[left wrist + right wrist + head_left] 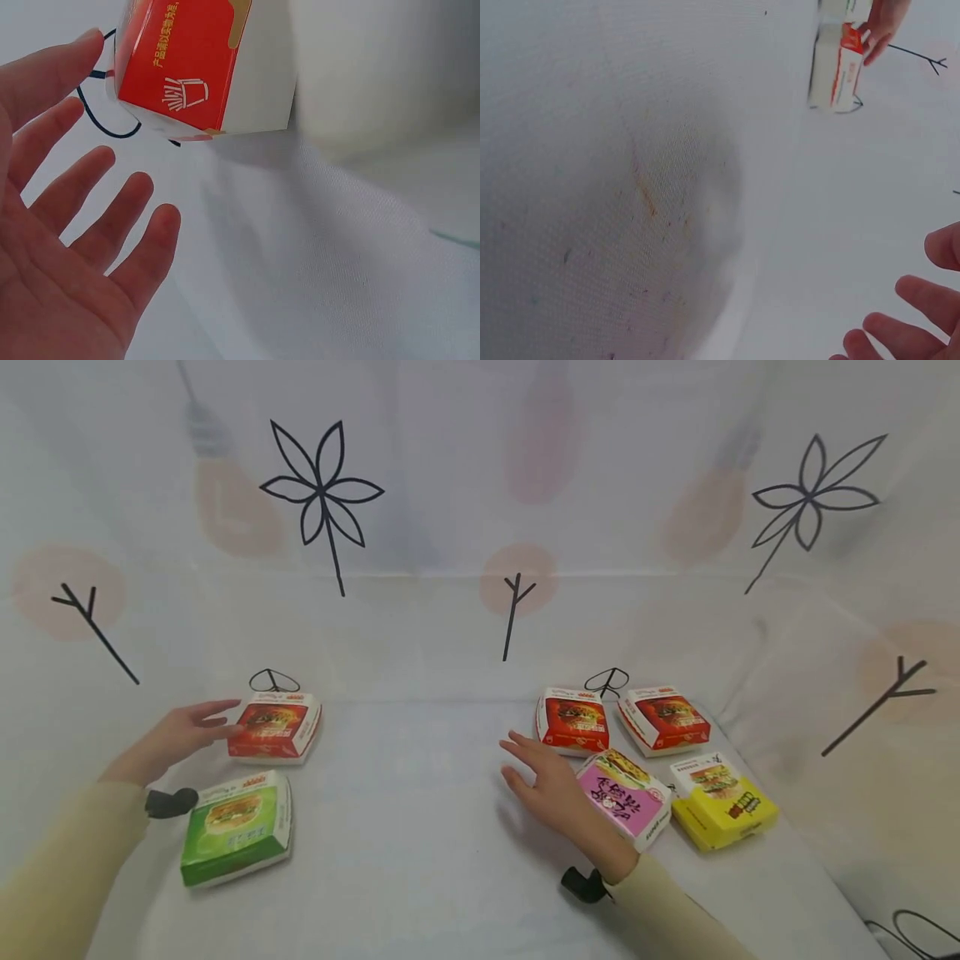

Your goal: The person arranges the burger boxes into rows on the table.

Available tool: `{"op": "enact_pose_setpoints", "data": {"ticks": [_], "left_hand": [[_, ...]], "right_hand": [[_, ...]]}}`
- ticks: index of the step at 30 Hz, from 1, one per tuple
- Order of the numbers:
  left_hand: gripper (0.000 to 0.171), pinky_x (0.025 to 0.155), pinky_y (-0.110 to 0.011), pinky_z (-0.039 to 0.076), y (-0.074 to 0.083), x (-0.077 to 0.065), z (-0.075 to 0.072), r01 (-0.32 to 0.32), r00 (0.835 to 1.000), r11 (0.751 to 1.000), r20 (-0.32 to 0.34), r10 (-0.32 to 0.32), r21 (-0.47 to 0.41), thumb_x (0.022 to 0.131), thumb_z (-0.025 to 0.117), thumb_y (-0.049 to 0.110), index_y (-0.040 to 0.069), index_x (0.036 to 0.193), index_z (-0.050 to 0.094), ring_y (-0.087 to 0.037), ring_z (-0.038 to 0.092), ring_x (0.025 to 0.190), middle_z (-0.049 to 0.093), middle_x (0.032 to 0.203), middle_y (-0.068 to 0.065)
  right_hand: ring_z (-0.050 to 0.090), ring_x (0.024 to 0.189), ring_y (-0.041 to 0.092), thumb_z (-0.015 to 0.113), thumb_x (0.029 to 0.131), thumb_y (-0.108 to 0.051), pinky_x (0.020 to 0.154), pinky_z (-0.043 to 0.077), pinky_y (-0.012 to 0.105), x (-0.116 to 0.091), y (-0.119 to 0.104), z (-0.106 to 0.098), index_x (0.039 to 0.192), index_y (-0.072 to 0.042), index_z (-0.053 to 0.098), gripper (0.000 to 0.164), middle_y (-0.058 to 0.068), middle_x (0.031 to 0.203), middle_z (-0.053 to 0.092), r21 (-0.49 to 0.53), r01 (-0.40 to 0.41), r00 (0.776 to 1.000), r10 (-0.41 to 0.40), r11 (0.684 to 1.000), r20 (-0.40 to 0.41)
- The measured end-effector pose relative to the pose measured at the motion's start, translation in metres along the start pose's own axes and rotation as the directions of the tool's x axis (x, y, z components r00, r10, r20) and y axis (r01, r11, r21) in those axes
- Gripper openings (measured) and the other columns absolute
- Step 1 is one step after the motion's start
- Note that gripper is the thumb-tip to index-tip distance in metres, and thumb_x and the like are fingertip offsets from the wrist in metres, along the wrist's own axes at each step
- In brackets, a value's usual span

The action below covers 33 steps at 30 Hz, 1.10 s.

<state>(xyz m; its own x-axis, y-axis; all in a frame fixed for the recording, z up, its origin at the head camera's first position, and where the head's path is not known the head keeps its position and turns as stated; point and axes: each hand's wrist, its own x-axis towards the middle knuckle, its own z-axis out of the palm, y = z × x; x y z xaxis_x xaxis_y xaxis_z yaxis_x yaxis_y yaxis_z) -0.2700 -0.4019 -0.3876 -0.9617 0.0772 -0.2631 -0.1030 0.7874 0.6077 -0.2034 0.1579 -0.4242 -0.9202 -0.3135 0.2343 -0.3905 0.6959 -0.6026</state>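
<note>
Fingers [150, 247] of the left hand [180, 739] are spread apart, with the palm visible in the left wrist view, and nothing is pinched between them. This hand stands at nine o'clock of the left red box [273, 731], as the head view shows it. Its thumb comes to the edge of this box, but I cannot tell whether it touches. The green box [236, 827] lies at seven o'clock of the left red box, flat on the white cloth [420, 860].

The right hand [551, 789] also has its fingers spread and holds no thing. At its three o'clock is the pink box [633, 797], partly covered by this hand in the head view; contact between them I cannot judge. At one o'clock of the same hand lies the middle red box [572, 722], and at three o'clock of that box is the right red box [666, 718]. The yellow box [723, 806] is at five o'clock of the right red box, beside the pink one. Each wrist carries a dark piece, below a cream sleeve [67, 868].
</note>
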Motion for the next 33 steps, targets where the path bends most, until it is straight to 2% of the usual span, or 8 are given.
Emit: {"op": "enact_pose_setpoints", "data": {"ticks": [2,5,8,13,22,29,33], "left_hand": [[0.093,0.095,-0.076,0.032,-0.002,0.0,-0.001,0.005,1.0,1.0,0.017,-0.005,-0.001,0.092,0.061,0.058,0.008,0.159,0.02,-0.06,0.023,0.133,0.019,0.153,-0.038],[0.086,0.094,-0.073,0.036,-0.002,-0.002,0.0,-0.019,0.999,1.0,0.039,0.019,0.009,0.095,0.062,0.05,0.008,0.158,0.022,-0.06,0.026,0.131,0.021,0.153,-0.038],[0.08,0.096,-0.065,0.043,-0.002,-0.001,0.002,-0.051,0.997,0.999,0.052,0.051,0.001,0.096,0.062,0.046,0.008,0.157,0.026,-0.057,0.032,0.131,0.023,0.153,-0.037],[0.079,0.098,-0.056,0.048,-0.001,0.006,0.004,-0.055,0.996,0.998,0.069,0.058,-0.04,0.097,0.063,0.043,0.005,0.156,0.028,-0.054,0.035,0.133,0.021,0.154,-0.036],[0.082,0.098,-0.054,0.048,0.007,0.015,0.006,-0.013,0.996,1.0,0.089,0.015,-0.026,0.093,0.066,0.047,0.006,0.155,0.031,-0.055,0.027,0.136,0.02,0.155,-0.036],[0.078,0.094,-0.053,0.05,0.02,0.019,0.012,-0.073,0.993,0.997,0.095,0.07,0.034,0.093,0.067,0.048,0.007,0.153,0.038,-0.053,0.035,0.132,0.026,0.153,-0.035],[0.072,0.093,-0.055,0.049,0.03,0.023,0.016,-0.088,0.993,0.993,0.087,0.082,0.077,0.093,0.068,0.042,0.008,0.152,0.041,-0.053,0.035,0.131,0.029,0.152,-0.035]], "right_hand": [[0.038,0.142,0.027,0.062,0.099,-0.03,0.11,0.033,0.059,0.001,0.001,0.002,0.144,-0.024,0.055,0.046,-0.002,0.155,0.042,0.0,-0.005,1.0,0.005,1.0,0.004],[0.039,0.141,0.028,0.063,0.099,-0.027,0.109,0.033,0.059,0.002,0.001,0.004,0.144,-0.023,0.056,0.046,-0.001,0.154,0.042,0.009,-0.007,1.0,0.007,1.0,0.005],[0.04,0.141,0.029,0.063,0.098,-0.026,0.109,0.033,0.06,0.002,0.001,0.005,0.142,-0.022,0.057,0.045,-0.001,0.154,0.043,0.014,-0.005,1.0,0.004,1.0,0.005],[0.041,0.14,0.027,0.063,0.098,-0.025,0.109,0.034,0.058,0.003,0.002,0.006,0.141,-0.022,0.059,0.043,-0.001,0.153,0.044,0.016,-0.003,1.0,0.003,1.0,0.001],[0.04,0.141,0.027,0.062,0.099,-0.027,0.11,0.034,0.057,0.003,0.003,0.006,0.141,-0.023,0.059,0.042,-0.001,0.153,0.044,0.024,-0.002,1.0,0.001,1.0,0.006],[0.041,0.14,0.028,0.062,0.099,-0.029,0.109,0.034,0.058,0.007,0.002,0.007,0.142,-0.023,0.058,0.043,0.001,0.153,0.045,0.03,0.0,1.0,0.0,1.0,0.011],[0.042,0.139,0.03,0.062,0.099,-0.028,0.109,0.035,0.059,0.011,0.002,0.007,0.143,-0.022,0.057,0.044,0.004,0.152,0.046,0.036,0.014,1.0,-0.015,0.999,0.017]]}}
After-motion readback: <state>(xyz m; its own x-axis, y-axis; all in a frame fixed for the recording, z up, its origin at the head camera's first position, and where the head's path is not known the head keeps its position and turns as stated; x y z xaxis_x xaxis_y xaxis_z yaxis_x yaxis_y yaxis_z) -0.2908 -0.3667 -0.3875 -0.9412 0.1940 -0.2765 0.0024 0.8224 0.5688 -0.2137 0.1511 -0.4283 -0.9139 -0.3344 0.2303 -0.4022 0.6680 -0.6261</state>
